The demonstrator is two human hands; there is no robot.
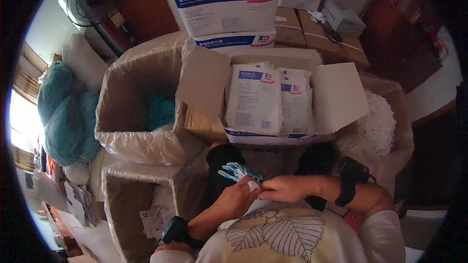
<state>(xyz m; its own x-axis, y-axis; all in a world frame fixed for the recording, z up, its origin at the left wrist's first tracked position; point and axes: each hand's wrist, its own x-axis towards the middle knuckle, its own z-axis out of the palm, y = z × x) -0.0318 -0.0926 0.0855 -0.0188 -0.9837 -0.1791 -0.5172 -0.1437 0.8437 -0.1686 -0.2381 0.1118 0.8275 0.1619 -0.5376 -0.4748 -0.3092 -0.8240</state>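
Close in front of my chest, my left hand (238, 197) is closed around a fanned bundle of blue-and-white face masks (238, 170). The masks stick out above its fingers, towards my knees. My right hand (285, 189) meets it from the right, its fingers curled in at the same bundle. A small white piece shows between the two hands; the exact grip of the right fingertips is hidden. Beyond my knees stands an open white carton (273, 139), its flaps spread, holding upright white packets (256, 97) in two rows.
To the left are two plastic-lined cartons: the farther one (134, 141) has teal items inside, the nearer one (126, 168) loose white packaging. White ear-loop-like strings (378, 124) fill a lined carton at right. Stacked white cartons (226, 12) rise behind. Bulging teal bags (66, 117) stand far left.
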